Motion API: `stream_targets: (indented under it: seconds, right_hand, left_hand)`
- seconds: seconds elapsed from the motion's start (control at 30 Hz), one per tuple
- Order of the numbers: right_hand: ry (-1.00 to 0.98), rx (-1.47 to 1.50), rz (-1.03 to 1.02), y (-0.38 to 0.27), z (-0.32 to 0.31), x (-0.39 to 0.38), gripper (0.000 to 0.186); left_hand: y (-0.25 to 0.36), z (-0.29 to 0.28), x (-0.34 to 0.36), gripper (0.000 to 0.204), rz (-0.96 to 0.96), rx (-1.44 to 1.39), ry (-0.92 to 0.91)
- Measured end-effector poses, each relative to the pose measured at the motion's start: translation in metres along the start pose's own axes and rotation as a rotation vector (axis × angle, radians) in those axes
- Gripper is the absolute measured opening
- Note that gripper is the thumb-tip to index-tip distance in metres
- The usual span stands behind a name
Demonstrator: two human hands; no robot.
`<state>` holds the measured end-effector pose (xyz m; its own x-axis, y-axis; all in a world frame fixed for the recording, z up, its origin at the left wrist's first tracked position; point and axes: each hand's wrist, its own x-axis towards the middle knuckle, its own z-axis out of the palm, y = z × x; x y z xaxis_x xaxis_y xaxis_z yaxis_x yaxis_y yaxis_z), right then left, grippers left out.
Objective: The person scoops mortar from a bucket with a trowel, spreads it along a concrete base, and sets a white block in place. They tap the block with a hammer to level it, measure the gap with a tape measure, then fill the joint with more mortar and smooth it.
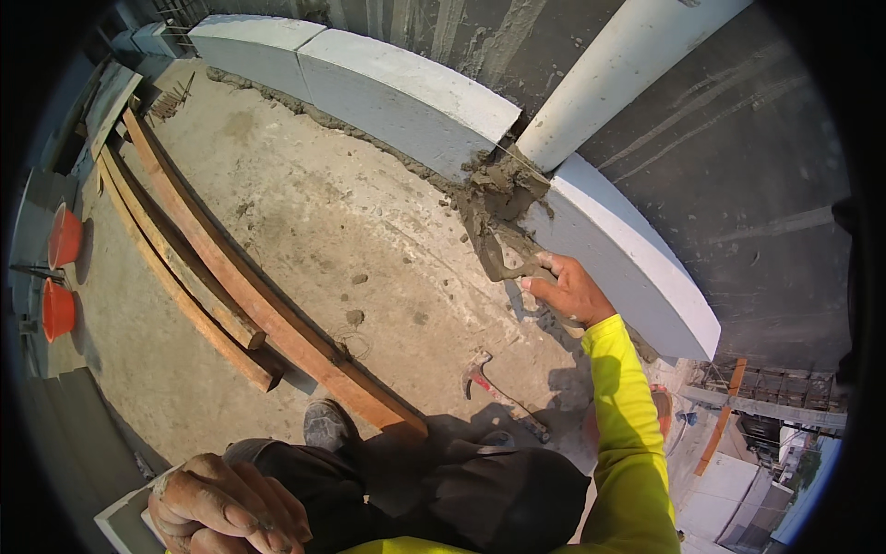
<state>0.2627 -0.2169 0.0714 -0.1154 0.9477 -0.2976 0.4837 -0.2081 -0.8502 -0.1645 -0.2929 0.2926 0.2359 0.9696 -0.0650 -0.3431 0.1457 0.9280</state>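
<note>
Mortar (494, 189) fills the gap between two white blocks (406, 97) at one white pipe (618, 74). Right hand (572, 291) grips a trowel (503, 249) pressed into it. Left hand (226, 508) clasps a block corner. One hammer (498, 395), three planks (258, 295), two orange buckets (63, 235) lie nearby.

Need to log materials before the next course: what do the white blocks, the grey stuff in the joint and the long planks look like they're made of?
White blocks: probably lightweight concrete, matte, chalky, with crisp edges. Grey mass in the joint: wet mortar by its lumpy, slumping look; the right hand works it with a trowel. Planks: rough timber, reddish-brown, with visible grain.
</note>
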Motion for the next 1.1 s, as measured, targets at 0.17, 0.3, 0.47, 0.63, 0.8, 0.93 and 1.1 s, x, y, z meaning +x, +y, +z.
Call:
stream_targets:
  seconds: [0.17,0.3,0.47,0.63,0.8,0.93,1.1]
  right_hand:
    - [0.012,0.083,0.211,0.025,0.058,-0.026,0.063]
    - [0.342,-0.291,-0.035,0.035,0.074,-0.027,0.053]
    - [0.426,-0.576,0.006,0.026,0.071,-0.009,0.052]
    - [0.439,-0.715,0.060,-0.005,0.051,0.026,0.052]
    - [0.489,-0.777,0.060,-0.030,0.034,0.033,0.054]
    - [0.513,-0.678,0.082,-0.036,0.026,0.033,0.052]
    - [0.512,-0.517,0.125,-0.035,0.017,0.032,0.048]
  left_hand:
    - [-0.004,0.003,0.014,0.021,0.039,0.026,0.004]
    - [-0.004,-0.005,0.013,0.022,0.058,-0.141,-0.134]
    - [0.003,-0.014,0.009,0.021,0.022,-0.057,-0.105]
    - [-0.007,-0.015,-0.001,0.013,0.080,-0.190,-0.009]
    - [-0.020,-0.024,-0.011,0.019,0.169,-0.133,0.164]
    - [-0.017,-0.018,-0.008,0.019,0.130,-0.140,0.209]
    - [0.003,-0.019,0.007,0.020,-0.045,-0.143,-0.095]
